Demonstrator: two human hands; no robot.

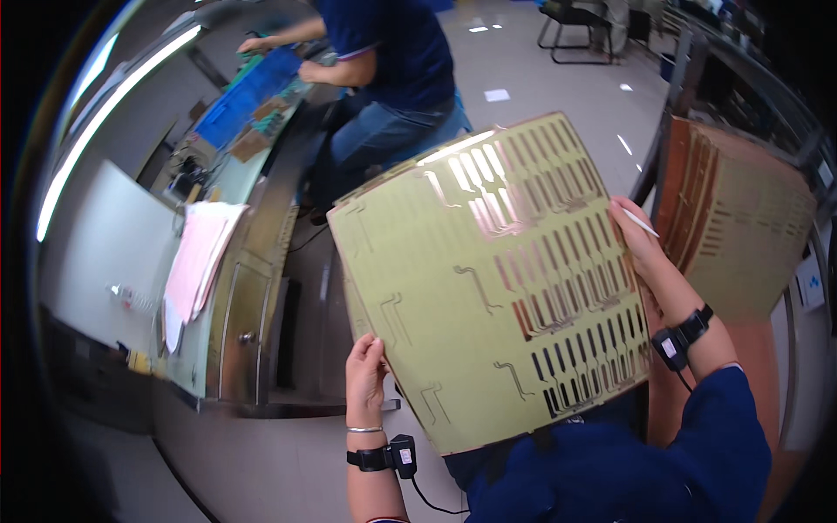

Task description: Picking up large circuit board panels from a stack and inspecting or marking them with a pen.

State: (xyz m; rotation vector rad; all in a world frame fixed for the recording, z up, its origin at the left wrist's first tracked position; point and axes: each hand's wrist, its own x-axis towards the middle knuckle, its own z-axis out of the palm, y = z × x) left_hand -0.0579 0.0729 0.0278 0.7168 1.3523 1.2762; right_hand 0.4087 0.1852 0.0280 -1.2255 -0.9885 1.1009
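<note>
A large yellow-green circuit board panel (418,288) is held up in front of me, tilted, with rows of shiny copper traces on its right side. My left hand (364,376) is closed on its lower left edge, thumb over the face. At the right edge, my right hand (635,237) grips the panel with its fingers partly hidden behind it. A thin white pen (641,223) sticks out from that same hand. The upper left edge looks layered, but I cannot tell how many panels are there.
At right, a stack of similar copper-coloured panels (741,218) leans on a metal rack (689,65). Pink and white papers (202,253) lie on the bench at left. Ahead, a co-worker (392,78) sits by a blue bin (248,100). A black chair (575,30) stands farther back.
</note>
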